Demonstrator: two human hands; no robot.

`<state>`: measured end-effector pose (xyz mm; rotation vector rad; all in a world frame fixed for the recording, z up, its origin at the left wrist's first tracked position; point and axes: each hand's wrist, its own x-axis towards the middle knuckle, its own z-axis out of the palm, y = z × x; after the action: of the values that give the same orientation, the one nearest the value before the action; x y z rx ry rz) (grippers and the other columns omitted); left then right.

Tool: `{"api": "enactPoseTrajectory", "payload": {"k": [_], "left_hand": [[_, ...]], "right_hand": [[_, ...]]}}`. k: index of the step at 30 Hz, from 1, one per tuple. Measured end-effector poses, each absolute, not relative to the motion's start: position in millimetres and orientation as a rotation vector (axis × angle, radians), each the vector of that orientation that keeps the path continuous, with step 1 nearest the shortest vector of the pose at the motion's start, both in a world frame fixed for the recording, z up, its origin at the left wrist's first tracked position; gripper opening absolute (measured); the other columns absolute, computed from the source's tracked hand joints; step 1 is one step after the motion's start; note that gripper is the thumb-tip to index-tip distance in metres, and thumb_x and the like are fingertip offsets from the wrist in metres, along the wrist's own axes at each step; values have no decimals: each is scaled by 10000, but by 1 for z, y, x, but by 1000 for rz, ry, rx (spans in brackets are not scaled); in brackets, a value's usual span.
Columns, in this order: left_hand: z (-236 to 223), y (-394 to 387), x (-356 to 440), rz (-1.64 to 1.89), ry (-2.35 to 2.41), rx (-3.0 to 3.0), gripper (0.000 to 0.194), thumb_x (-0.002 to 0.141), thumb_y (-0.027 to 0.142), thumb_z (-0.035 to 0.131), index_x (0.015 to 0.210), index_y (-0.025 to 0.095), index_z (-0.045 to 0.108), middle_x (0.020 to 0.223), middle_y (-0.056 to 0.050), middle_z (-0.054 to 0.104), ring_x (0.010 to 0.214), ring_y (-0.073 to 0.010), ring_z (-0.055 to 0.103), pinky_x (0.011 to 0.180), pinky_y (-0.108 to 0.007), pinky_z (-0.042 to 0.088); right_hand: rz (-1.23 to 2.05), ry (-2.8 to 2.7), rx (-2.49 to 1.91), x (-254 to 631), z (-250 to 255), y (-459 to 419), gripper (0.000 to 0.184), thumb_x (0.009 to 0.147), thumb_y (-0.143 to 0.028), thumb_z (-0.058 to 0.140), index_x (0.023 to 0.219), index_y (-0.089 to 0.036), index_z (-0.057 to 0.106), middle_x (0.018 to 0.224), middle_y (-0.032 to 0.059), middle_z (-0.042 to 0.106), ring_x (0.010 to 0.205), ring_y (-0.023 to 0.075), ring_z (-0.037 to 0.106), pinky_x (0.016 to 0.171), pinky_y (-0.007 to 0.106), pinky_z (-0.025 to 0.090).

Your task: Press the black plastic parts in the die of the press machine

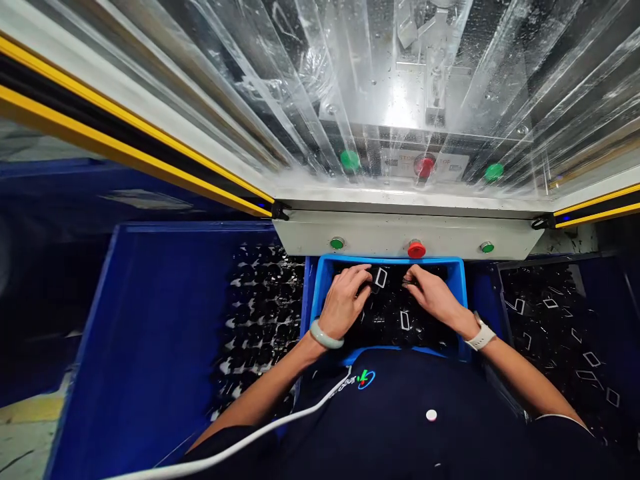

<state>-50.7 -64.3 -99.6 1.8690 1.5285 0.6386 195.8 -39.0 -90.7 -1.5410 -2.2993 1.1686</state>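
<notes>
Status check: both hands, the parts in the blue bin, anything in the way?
Left hand and right hand over blue bin, fingers curled, grip unclear. Black parts piled inside. No obstruction visible between hands and parts.

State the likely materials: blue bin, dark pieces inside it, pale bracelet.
Blue bin: probably plastic, from its smooth, evenly blue rim. Dark pieces: glossy highlights; coated metal or plastic, unclear which. Pale bracelet: polished, perhaps stone or glass, given its sheen.
</notes>
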Motion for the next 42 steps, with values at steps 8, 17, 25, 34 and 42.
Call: {"api": "enactPoseTrajectory", "payload": {"k": [8,17,25,34,42], "left_hand": [[-85,-55,-36,1039,1417,1704,375,849,108,611,1208,220,621,1177,-91,667,1137,-254,661,1014,-442,576],[-80,-45,-14,1115,1225,2016,402,835,26,591,1169,235,513,1064,-50,595,933,-201,620,823,-323,545],[-64,-36,-7,910,1056,1831,416,802,46,578,1172,207,479,1091,-66,524,976,-206,564,877,-348,531],[-14,39,-23,1080,985,1017,282,822,329,787,1001,178,628,975,-32,635,800,-144,598,673,-275,525],[21,151,-15,1506,1026,1095,298,760,303,877,876,154,647,780,1,658,634,-100,606,528,-208,514]], "right_hand": [[1143,-1790,-1600,227,-35,-41,217,986,-398,685,1109,-233,614,956,42,721,846,202,702,776,346,582],[1114,-1786,-1382,185,-1,-31,93,997,-286,695,936,-218,711,939,34,702,852,163,653,711,281,527],[1186,-1719,-1452,177,-9,-23,133,943,-270,753,904,-205,644,899,17,685,778,144,654,690,276,537],[693,-1764,-1432,209,52,66,201,1017,-399,640,1034,-208,699,1029,53,703,913,170,688,770,314,582],[92,-1770,-1849,140,94,280,725,970,-513,706,1454,-23,482,1504,284,471,1444,404,435,1142,592,407]]}}
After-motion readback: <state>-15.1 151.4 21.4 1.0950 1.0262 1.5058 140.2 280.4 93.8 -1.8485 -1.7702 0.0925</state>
